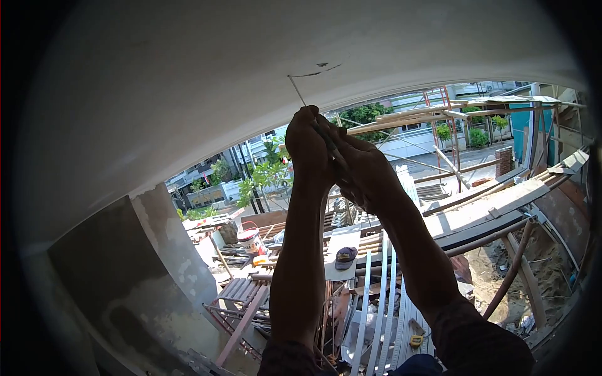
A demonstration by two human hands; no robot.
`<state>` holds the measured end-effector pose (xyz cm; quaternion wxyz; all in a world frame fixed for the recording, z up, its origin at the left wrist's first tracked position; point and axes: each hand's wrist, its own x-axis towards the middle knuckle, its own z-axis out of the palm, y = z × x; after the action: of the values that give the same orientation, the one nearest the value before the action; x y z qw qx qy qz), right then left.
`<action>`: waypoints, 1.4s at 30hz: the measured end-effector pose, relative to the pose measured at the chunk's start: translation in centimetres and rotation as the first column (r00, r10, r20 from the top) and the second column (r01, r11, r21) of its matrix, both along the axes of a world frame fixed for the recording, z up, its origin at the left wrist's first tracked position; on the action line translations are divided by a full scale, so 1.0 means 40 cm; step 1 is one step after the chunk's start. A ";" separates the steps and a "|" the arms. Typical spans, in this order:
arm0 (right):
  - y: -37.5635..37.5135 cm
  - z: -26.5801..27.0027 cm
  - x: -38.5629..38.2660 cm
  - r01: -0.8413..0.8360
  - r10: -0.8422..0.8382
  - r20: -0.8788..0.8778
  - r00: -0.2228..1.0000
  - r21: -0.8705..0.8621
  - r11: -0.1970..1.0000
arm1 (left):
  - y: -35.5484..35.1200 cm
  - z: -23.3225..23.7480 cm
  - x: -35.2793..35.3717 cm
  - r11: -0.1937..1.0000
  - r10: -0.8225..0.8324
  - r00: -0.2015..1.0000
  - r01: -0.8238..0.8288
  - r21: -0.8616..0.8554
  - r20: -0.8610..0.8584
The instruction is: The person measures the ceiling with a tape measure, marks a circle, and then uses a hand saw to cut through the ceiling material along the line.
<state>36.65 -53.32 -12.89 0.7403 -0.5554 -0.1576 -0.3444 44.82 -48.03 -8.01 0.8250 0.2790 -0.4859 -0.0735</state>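
Note:
Both arms reach up toward the pale ceiling (207, 75). My left hand (307, 147) is closed round a thin tool (296, 91) whose narrow shaft rises to the ceiling. The tip of the shaft meets one end of a dark curved slit (316, 73); a small dark mark (322, 64) lies just beyond it. My right hand (357, 166) is pressed against my left hand, its fingers wrapped round the lower part of the same tool. The hands hide most of the tool's handle.
Below are metal strips (379, 307), a cap (345, 257) on a board, a yellow tape measure (416, 341), a white bucket (251, 240) and a metal frame (241, 313). A plastered column (182, 244) stands left. Scaffold poles (401, 119) and a curved ledge (489, 213) are at right.

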 end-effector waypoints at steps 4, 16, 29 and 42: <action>-0.007 0.012 0.001 0.021 -0.021 -0.008 1.000 -0.026 0.999 | 0.013 0.032 -0.004 0.997 -0.025 0.998 0.021 -0.080 -0.051; -0.012 -0.026 0.032 0.465 -0.311 0.407 0.859 -0.368 0.805 | 0.014 0.012 0.021 0.988 -0.140 0.990 0.142 -0.057 0.025; 0.071 -0.054 -0.021 0.486 -0.395 0.300 0.869 -0.356 0.798 | 0.045 -0.051 0.018 0.936 -0.344 0.938 0.340 -0.089 -0.039; 0.096 -0.020 -0.025 0.400 -0.325 0.274 0.905 -0.293 0.868 | 0.069 -0.015 0.025 0.969 -0.244 0.967 0.246 -0.016 0.075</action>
<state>35.66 -49.50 -13.69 0.5324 -0.6546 -0.1867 -0.5032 45.82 -45.26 -8.62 0.7948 0.2088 -0.5473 -0.1587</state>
